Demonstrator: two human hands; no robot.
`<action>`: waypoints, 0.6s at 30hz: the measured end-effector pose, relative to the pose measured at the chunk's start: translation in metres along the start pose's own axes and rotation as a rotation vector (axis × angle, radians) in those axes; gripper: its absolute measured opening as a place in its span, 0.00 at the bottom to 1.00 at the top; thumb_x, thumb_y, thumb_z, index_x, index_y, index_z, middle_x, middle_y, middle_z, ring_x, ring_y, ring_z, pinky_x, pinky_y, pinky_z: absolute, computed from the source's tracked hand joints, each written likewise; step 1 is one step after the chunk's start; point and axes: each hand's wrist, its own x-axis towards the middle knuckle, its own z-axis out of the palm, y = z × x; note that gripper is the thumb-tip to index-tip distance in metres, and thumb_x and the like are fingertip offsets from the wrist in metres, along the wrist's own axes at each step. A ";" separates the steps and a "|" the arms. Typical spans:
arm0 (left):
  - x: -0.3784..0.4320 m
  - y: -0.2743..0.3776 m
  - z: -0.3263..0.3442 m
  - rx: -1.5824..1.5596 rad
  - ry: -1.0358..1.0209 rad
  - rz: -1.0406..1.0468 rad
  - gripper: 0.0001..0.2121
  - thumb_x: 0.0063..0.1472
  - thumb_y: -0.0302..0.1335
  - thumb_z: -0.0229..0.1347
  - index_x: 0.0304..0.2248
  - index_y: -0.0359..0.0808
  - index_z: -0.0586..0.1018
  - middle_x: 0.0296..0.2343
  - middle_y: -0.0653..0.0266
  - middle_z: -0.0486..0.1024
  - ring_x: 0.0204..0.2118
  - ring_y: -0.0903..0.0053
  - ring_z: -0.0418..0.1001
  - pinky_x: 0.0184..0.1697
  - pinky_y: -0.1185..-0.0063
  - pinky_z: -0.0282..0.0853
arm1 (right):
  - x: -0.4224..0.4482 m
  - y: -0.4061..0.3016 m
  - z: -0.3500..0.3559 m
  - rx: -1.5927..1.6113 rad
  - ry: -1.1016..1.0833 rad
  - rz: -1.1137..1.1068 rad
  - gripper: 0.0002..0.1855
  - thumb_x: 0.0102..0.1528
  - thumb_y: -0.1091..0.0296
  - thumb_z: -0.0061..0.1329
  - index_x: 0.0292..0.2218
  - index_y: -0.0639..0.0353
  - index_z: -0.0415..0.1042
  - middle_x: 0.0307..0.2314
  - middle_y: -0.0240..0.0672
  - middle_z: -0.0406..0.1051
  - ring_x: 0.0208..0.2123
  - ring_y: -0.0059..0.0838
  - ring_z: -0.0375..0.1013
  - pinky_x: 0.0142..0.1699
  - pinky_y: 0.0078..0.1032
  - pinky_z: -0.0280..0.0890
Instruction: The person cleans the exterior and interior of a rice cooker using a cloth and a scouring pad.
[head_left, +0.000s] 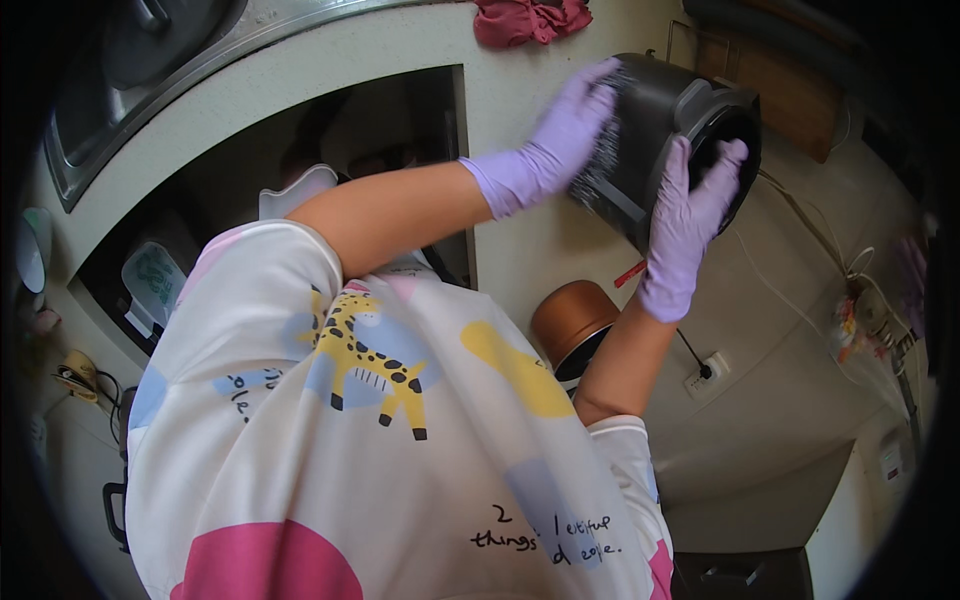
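A dark, rounded appliance housing or container (652, 97) with an open round mouth is tilted above the light countertop. My left hand (562, 142), in a purple glove, presses a silvery mesh scouring pad (611, 142) against its side; the hand is blurred. Over the rim of the mouth lies my right hand (694, 210), gloved alike, with some fingers reaching into the dark opening and gripping the edge. Below the housing, a copper-coloured pot (574, 319) with a dark inside rests near my right forearm. A small red strip (630, 274) shows beneath the housing.
A crumpled red cloth (532, 21) lies on the counter's far side. The metal sink (135, 112) is at upper left, a dark glossy recessed panel (375, 127) in front of me. At right are a wooden board (780, 97), loose cables and a plug in a wall socket (709, 373).
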 end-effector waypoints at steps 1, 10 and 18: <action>-0.001 -0.007 0.014 0.084 -0.088 0.234 0.21 0.64 0.29 0.43 0.55 0.35 0.59 0.48 0.63 0.65 0.47 0.75 0.64 0.53 0.79 0.58 | 0.005 0.008 0.003 0.000 -0.157 0.054 0.41 0.55 0.57 0.49 0.60 0.66 0.41 0.52 0.48 0.57 0.53 0.34 0.58 0.55 0.26 0.56; 0.079 -0.076 -0.006 0.565 0.107 0.603 0.20 0.61 0.29 0.43 0.54 0.42 0.64 0.50 0.56 0.65 0.55 0.58 0.58 0.59 0.71 0.51 | 0.004 0.030 0.016 0.315 -0.258 0.109 0.34 0.61 0.65 0.39 0.60 0.66 0.37 0.54 0.42 0.53 0.53 0.27 0.55 0.58 0.21 0.46; 0.019 -0.047 0.043 0.574 -0.014 0.684 0.21 0.59 0.22 0.44 0.53 0.36 0.64 0.53 0.58 0.61 0.58 0.64 0.55 0.60 0.73 0.48 | 0.016 0.045 0.027 0.249 -0.198 0.117 0.38 0.60 0.62 0.39 0.59 0.71 0.33 0.53 0.48 0.55 0.53 0.33 0.57 0.57 0.20 0.48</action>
